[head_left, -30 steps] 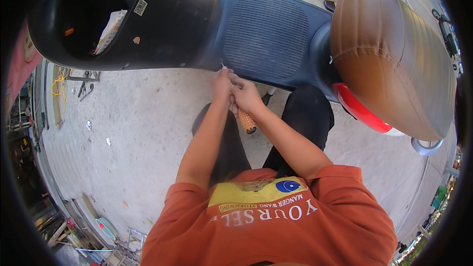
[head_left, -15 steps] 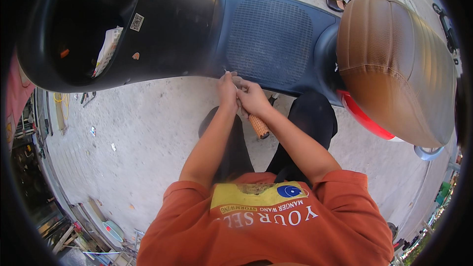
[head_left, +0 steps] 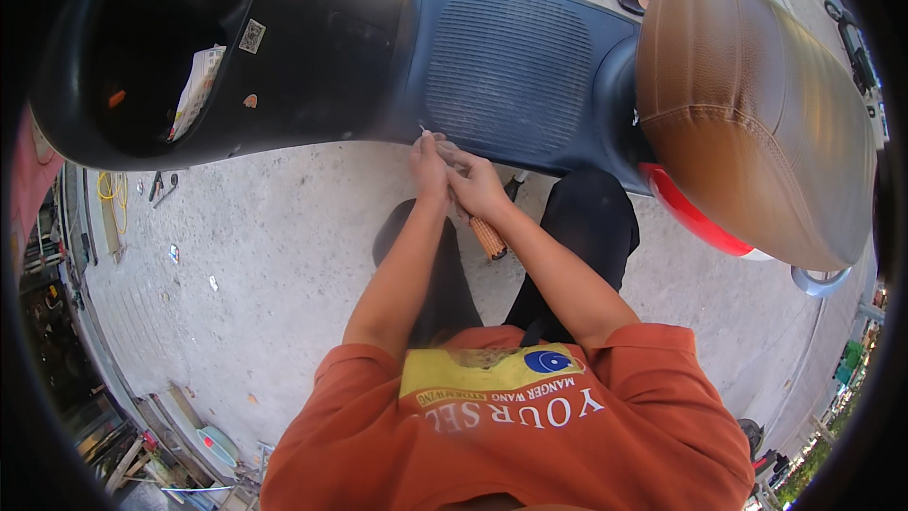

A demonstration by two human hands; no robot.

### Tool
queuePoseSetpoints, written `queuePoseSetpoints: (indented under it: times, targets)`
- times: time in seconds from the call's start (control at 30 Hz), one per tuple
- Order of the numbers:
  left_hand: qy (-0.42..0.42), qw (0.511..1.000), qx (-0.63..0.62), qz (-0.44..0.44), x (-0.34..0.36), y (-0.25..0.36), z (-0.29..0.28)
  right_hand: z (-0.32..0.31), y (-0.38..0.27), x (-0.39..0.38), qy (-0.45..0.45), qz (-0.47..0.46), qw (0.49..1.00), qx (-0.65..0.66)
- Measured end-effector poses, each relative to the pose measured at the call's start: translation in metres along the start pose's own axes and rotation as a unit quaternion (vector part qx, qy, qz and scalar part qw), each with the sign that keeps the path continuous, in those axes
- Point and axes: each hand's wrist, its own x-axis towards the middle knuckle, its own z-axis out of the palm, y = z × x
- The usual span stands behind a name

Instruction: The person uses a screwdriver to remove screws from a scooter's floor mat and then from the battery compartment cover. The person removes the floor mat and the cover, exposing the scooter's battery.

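At the near edge of a motor scooter's dark footboard, my two hands are close together and touching. My right hand is closed around a tool with an orange textured handle and a dark end; its working end is hidden by my fingers. My left hand, just left of it, is closed in a pinch at the footboard's edge. A tiny pale tip shows above its fingertips, too small to name.
The scooter's black front panel and its open compartment with a folded paper are to the left. A brown seat rises at the right. Tools and a yellow cord lie on the concrete. Another person's foot shows beyond.
The whole view has shifted slightly, so scooter and hands sit a little higher and further left. My hands keep the same grip at the footboard's edge.
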Motion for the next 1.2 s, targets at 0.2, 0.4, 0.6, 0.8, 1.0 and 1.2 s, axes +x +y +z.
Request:
queuePoseSetpoints:
  times: [0.2, 0.4, 0.6, 0.8, 1.0, 1.2]
  targets:
    - [-0.022, 1.0, 0.0, 0.014, 0.001, 0.0, -0.003, 0.0, 0.01, 0.002, 0.006, -0.025, 1.0, -0.013]
    - [-0.102, 0.968, 0.227, 0.042, 0.019, 0.016, -0.032, -0.003, 0.02, 0.005, -0.019, -0.048, 0.999, 0.007]
    - [-0.029, 0.76, 0.539, 0.362, 0.037, 0.036, -0.051, -0.003, 0.029, 0.006, -0.015, -0.035, 0.999, 0.019]
    - [-0.092, 0.787, 0.476, 0.381, 0.048, 0.047, -0.055, -0.002, 0.03, 0.005, -0.015, -0.036, 0.999, 0.026]
    - [-0.13, 0.751, 0.513, 0.396, 0.055, 0.06, -0.058, 0.0, 0.024, 0.005, -0.016, -0.018, 0.999, 0.033]
    - [-0.137, 0.633, 0.602, 0.467, 0.051, 0.061, -0.056, -0.001, 0.011, -0.003, 0.019, -0.021, 0.998, 0.061]
